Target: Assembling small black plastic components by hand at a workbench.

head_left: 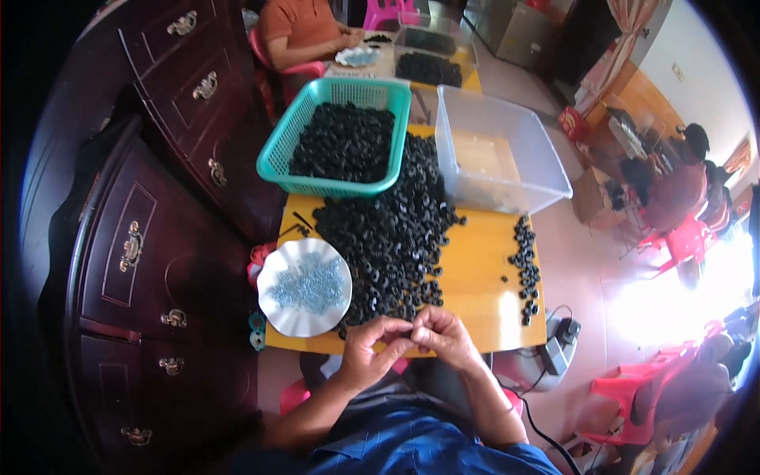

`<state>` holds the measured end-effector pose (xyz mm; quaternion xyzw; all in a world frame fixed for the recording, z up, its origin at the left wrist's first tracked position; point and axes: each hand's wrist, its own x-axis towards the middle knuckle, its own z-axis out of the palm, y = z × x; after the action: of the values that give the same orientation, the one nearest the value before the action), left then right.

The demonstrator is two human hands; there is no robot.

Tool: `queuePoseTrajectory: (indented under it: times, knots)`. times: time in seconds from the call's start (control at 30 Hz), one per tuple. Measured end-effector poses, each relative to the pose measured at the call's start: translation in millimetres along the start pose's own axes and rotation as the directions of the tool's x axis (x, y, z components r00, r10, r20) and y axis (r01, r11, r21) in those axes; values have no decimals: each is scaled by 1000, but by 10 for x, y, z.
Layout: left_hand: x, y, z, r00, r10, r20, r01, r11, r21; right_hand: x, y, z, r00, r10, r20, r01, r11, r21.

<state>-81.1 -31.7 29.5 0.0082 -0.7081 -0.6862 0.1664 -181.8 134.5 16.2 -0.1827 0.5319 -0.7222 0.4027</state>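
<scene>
My left hand (369,350) and my right hand (446,339) meet at the near edge of the yellow table (475,273). Both are closed, thumbs and fingers pinching a small black part (407,334) that they mostly cover. Just beyond them spreads a heap of black ring-shaped parts (388,237). Left of the heap, a white fluted plate (273,315) carries many small clear bluish pieces (309,281). At the table's right edge lies a loose strip of similar black rings (525,265).
A green basket (273,162) of black parts and a clear plastic bin (546,170) stand at the far side. Dark drawers (119,237) rise on the left. A power strip with cords (558,352) is off the right corner. Another person (305,32) sits at a farther table.
</scene>
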Motion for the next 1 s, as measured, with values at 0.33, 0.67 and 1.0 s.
queuePoseTrajectory:
  times: [0.33, 0.67, 1.0]
  knots:
    - [-61, -95, -29, 993, -107, 44, 115, 919, -378, -48, -32, 74, 999, 0, 41, -4, 996, 89]
    - [0, -121, -110, 967, -252, 19, 233, 860, -453, 123, -636, -357, 839, -497, -222, 69, 502, -862]
    - [17, -164, -101, 967, -252, 49, 245, 848, -469, 242, -775, -1522, 693, -568, -444, -467, 116, -877]
